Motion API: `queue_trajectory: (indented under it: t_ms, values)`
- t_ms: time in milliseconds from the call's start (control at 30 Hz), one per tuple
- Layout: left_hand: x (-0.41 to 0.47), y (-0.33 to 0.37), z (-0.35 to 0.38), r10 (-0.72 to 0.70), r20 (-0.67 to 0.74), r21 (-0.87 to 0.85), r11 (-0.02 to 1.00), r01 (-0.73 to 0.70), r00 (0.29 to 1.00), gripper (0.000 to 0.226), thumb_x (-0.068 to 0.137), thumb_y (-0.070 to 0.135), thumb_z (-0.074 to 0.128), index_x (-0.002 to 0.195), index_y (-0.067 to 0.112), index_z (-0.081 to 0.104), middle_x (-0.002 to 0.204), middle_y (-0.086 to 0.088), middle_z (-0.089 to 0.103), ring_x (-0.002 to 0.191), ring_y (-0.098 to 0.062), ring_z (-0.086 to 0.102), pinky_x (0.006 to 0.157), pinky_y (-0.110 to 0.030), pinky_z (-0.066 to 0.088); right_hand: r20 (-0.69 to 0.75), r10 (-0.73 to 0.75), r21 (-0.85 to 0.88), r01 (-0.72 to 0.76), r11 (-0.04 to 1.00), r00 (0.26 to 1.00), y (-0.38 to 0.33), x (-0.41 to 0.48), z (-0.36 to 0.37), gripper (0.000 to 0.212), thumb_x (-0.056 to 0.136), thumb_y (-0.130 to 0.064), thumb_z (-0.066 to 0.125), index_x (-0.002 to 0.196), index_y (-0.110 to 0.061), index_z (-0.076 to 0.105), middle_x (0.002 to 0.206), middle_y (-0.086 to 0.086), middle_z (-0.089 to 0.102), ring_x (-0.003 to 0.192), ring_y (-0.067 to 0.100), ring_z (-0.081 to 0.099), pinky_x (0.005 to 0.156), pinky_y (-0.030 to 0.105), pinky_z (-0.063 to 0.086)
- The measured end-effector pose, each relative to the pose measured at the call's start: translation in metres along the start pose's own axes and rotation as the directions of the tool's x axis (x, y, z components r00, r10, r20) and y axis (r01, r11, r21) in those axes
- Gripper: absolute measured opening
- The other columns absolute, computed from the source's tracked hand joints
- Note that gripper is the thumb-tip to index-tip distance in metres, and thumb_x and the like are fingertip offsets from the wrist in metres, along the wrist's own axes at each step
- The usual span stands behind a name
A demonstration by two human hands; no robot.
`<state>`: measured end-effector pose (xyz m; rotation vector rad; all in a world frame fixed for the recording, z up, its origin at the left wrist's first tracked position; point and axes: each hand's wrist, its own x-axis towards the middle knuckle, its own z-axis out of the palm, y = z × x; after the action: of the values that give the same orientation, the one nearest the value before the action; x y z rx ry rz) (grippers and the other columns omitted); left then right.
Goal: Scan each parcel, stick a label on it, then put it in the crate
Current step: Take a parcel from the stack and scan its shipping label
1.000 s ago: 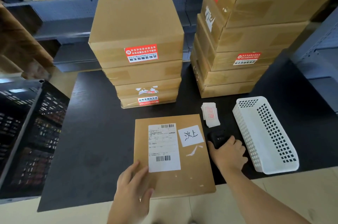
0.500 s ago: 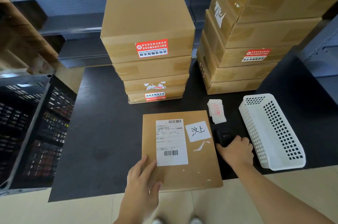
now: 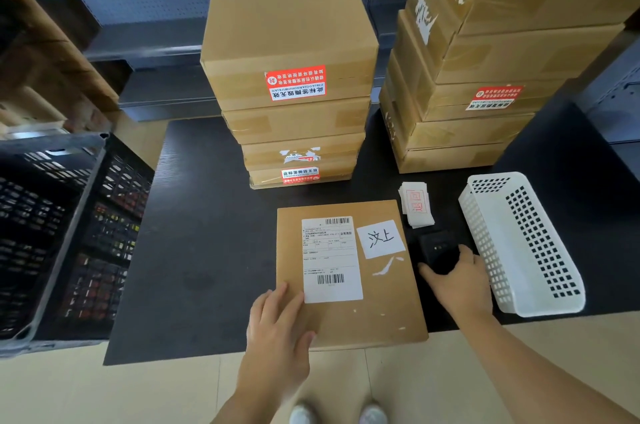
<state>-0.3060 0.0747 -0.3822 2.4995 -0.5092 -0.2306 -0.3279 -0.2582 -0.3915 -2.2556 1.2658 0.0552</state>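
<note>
A flat brown parcel [image 3: 377, 306] lies at the black table's front edge, bearing a white shipping label and a handwritten white sticker. My left hand [image 3: 277, 323] rests with straight fingers on the parcel's near left corner. My right hand [image 3: 457, 285] curls around the black scanner [image 3: 437, 248] lying just right of the parcel. A small stack of red-printed labels [image 3: 415, 203] sits behind the scanner. The black crate [image 3: 59, 233] stands to the left of the table.
Two tall stacks of brown boxes [image 3: 291, 77] [image 3: 485, 53] fill the back of the black table [image 3: 207, 233]. A white perforated basket [image 3: 519, 243] lies at the right. Grey shelving with small boxes runs along the back.
The view has shifted slightly; my left hand slid a little further onto the parcel's corner. My right hand stays on the scanner.
</note>
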Motion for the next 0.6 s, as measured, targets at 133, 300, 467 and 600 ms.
queue_trajectory:
  t_ms: [133, 300, 467, 600]
  values:
    - [0.002, -0.003, 0.001, 0.113, 0.016, 0.047, 0.992, -0.113, 0.993, 0.060, 0.077, 0.023, 0.071, 0.135, 0.011, 0.055, 0.146, -0.004, 0.045, 0.132, -0.026, 0.034, 0.104, -0.045, 0.043, 0.032, -0.012, 0.036, 0.010, 0.999, 0.999, -0.003, -0.007, -0.012, 0.087, 0.071, -0.057, 0.081, 0.139, -0.009, 0.054, 0.124, 0.016, 0.064, 0.115, 0.037, 0.061, 0.091, 0.049, 0.056]
    - [0.006, 0.004, -0.007, 0.229, 0.057, 0.047, 0.972, -0.232, 0.972, 0.053, 0.081, 0.014, 0.063, 0.134, 0.009, 0.054, 0.139, -0.002, 0.048, 0.125, -0.024, 0.043, 0.104, -0.042, 0.047, 0.041, -0.070, 0.092, 0.066, 0.994, 0.997, -0.009, -0.020, -0.037, 0.082, 0.062, -0.074, 0.069, 0.123, -0.019, 0.064, 0.111, 0.002, 0.071, 0.106, 0.027, 0.066, 0.091, 0.043, 0.058]
    - [0.010, 0.015, -0.020, 0.253, 0.088, 0.079, 0.963, -0.260, 0.964, 0.044, 0.083, 0.016, 0.061, 0.127, 0.014, 0.057, 0.130, 0.004, 0.049, 0.117, -0.017, 0.043, 0.101, -0.030, 0.045, 0.107, -0.162, 0.129, 0.148, 0.981, 0.981, -0.034, -0.046, -0.073, 0.048, 0.067, -0.061, 0.074, 0.100, -0.028, 0.066, 0.092, -0.008, 0.070, 0.088, 0.015, 0.065, 0.079, 0.037, 0.057]
    - [0.012, 0.025, -0.031, 0.171, 0.194, 0.078, 0.979, -0.189, 0.966, 0.040, 0.096, 0.018, 0.048, 0.136, 0.018, 0.051, 0.142, 0.006, 0.044, 0.126, -0.018, 0.038, 0.104, -0.030, 0.044, 0.178, -0.207, 0.071, 0.197, 0.978, 0.962, -0.052, -0.066, -0.091, 0.044, 0.065, -0.059, 0.073, 0.096, -0.029, 0.064, 0.089, -0.009, 0.067, 0.083, 0.013, 0.064, 0.074, 0.040, 0.059]
